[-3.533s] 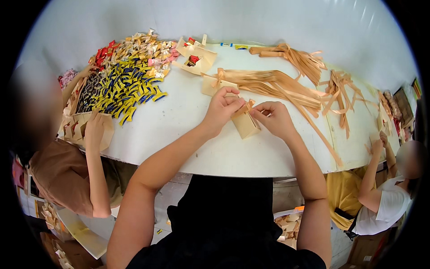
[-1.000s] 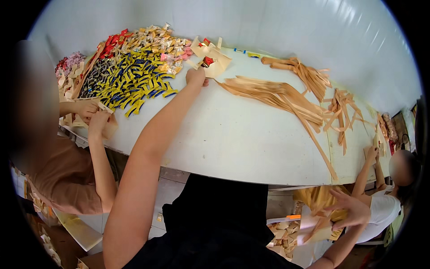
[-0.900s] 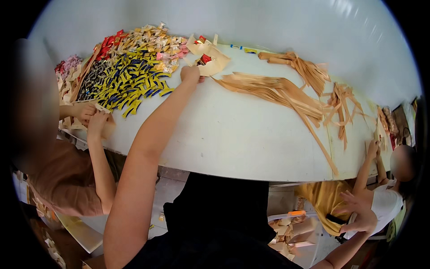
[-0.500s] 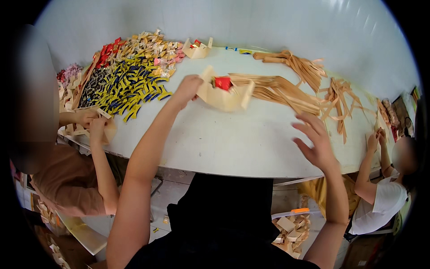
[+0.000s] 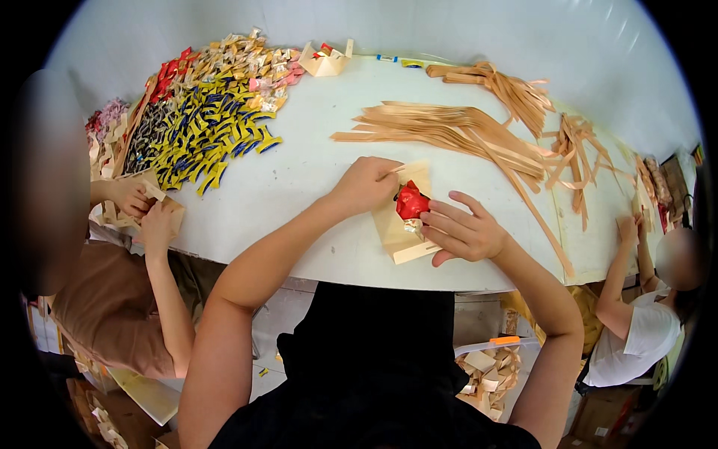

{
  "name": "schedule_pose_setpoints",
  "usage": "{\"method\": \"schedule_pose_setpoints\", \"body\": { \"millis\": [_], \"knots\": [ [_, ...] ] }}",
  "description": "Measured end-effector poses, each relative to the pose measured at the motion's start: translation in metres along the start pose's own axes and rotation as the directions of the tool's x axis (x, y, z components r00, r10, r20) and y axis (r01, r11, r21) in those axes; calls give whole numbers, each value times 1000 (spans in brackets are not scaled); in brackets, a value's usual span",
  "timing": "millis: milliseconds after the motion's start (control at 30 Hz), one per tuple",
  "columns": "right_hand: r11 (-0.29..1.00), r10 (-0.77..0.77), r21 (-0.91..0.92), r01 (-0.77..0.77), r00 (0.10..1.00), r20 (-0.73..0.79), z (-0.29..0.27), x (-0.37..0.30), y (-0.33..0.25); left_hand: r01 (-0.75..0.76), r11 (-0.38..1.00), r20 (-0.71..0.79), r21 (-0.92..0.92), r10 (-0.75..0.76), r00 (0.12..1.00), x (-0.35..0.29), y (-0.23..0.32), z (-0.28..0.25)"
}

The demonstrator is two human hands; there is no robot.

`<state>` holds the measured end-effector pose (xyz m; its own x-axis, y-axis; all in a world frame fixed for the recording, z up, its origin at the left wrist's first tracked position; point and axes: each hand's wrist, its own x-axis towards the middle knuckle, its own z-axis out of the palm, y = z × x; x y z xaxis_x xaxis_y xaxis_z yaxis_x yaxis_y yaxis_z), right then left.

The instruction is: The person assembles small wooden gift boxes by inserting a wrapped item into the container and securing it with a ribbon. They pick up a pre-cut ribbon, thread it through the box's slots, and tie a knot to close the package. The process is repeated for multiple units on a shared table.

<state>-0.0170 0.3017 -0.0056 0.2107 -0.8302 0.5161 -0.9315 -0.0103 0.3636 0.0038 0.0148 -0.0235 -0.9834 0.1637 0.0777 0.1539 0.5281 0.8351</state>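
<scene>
In the head view, the cream carton (image 5: pixel 395 236) is between your 2 hands near the middle of the near edge of the bench (image 5: pixel 299 161), its top spread apart and its long side running from far left to near right. The grip of your left hand (image 5: pixel 366 185) is pinching the far left part of its wall, fingers pressed together; the grip of your right hand (image 5: pixel 470 233) is spread, fingertips just over the right side of the carton, and whether they touch it cannot be told. Inside sits a red-wrapped sweet (image 5: pixel 410 200), with a pale gold wrapper (image 5: pixel 412 224) just on its near side. Whether the carton's base rests on the bench or hangs a little above it is unclear. To do this well, keep the left pinch light and close to the card's edge, since thin card would probably crease under a hard thumb. Let your right fingers steady the contents from the near right, flat rather than poking, so that no wrapper catches on a flap, and keep the carton level enough that nothing slides toward the lower near end. The ribbon bundle (image 5: pixel 449 123) lies just on the far side of your hands, so a low right wrist and elbow would seem safest. A 2nd carton (image 5: pixel 324 65) stands at the far side, right of the sweet pile (image 5: pixel 217 127), well apart from your hands.
</scene>
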Motion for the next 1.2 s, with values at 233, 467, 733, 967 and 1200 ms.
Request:
{"method": "schedule_pose_setpoints", "body": {
  "millis": [233,467,733,967,1200],
  "knots": [
    [950,190,229,-211,975,112,13,31,17,-143,939,29,-314,160,987,-4,0,9],
    [890,241,358,-281,958,154,22,44,26,-3,942,139,-336,53,989,-12,13,3],
    [308,755,768,-562,636,162,39,36,2,3,925,162,-381,64,985,-12,4,7],
    [111,804,710,-695,483,347,44,19,16,-229,973,151,-4,227,962,-35,35,5],
    [37,697,637,-770,477,535,33,42,88,-298,954,77,-19,298,951,-39,19,32]
  ]
}}
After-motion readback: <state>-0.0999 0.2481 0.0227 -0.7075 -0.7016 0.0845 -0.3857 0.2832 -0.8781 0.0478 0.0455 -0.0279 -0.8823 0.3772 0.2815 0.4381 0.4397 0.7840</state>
